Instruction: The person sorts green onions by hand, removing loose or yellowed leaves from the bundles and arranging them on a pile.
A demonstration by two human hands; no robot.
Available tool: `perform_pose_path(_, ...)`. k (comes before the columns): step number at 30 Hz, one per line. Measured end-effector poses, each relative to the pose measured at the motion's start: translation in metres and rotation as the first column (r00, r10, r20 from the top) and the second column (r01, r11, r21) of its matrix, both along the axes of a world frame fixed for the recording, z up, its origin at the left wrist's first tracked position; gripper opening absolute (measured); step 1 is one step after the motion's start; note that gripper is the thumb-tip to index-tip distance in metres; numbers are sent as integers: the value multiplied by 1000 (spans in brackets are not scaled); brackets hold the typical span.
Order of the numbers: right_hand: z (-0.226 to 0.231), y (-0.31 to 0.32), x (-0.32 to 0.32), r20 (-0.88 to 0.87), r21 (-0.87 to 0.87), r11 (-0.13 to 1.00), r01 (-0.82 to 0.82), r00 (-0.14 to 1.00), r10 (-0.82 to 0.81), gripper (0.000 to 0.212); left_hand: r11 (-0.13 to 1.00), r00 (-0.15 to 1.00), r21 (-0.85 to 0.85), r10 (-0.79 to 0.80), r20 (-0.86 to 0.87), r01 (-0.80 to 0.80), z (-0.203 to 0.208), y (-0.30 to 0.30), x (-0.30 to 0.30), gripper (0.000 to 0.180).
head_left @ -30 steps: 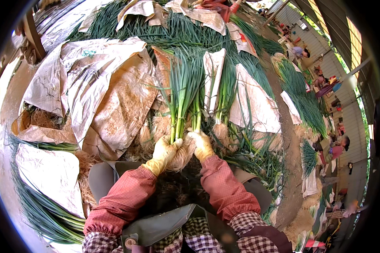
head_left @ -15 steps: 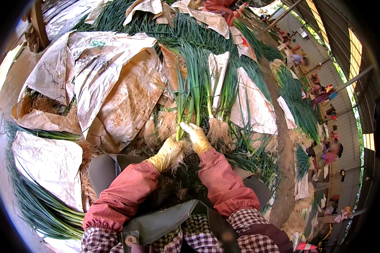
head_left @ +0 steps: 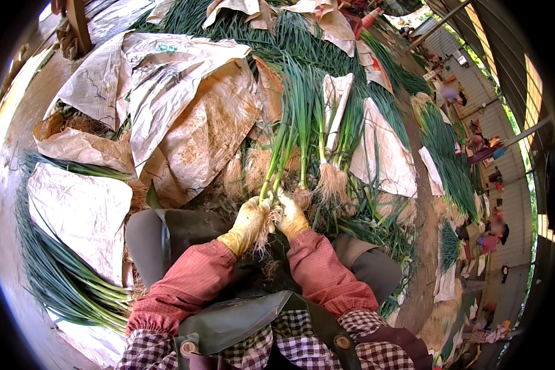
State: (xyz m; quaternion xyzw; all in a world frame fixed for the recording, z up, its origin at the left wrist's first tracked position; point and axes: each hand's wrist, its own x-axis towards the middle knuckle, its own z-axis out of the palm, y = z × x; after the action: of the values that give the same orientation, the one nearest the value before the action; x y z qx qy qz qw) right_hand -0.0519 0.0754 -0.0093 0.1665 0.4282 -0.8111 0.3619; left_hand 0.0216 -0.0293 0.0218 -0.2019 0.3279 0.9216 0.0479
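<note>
Both my hands wear pale yellow gloves and meet over my lap. My left hand is closed round the lower stems of a few green onions, whose leaves point away from me. Close against it, my right hand has its fingers bent in at the stem bases and pinches there. Stringy pale roots hang down between the two hands. Just beyond lie more green onions with bushy roots and long green leaves. Part of the gripped stems is hidden by the gloves.
Whitish cloth sacks cover heaps at the left and far side. A green onion pile lies at the lower left under a white sheet. Loose leaves litter the right. Other people sit farther right beside a bare path.
My right hand has drawn back from higher on the stems to the root end beside my left hand. The onions tilt a little more to the right; the whole view has shifted slightly.
</note>
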Motion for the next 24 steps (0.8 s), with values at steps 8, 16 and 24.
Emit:
perform_pose_path(8, -17, 76, 13, -177, 825, 481, -297, 673, 718, 19, 808, 997, -587, -20, 75, 60, 12, 12, -19, 32)
perform_pose_path(16, 77, -12, -21, -385, 706, 669, -232, 668, 637, 32, 654, 999, -755, 10, -37, -35, -19, 10, -10, 26)
perform_pose_path(24, 49, 8, -9, -293, 764, 593, -255, 682, 670, 17, 797, 952, -540, -305, 26, 270, -9, 7, 4, 16)
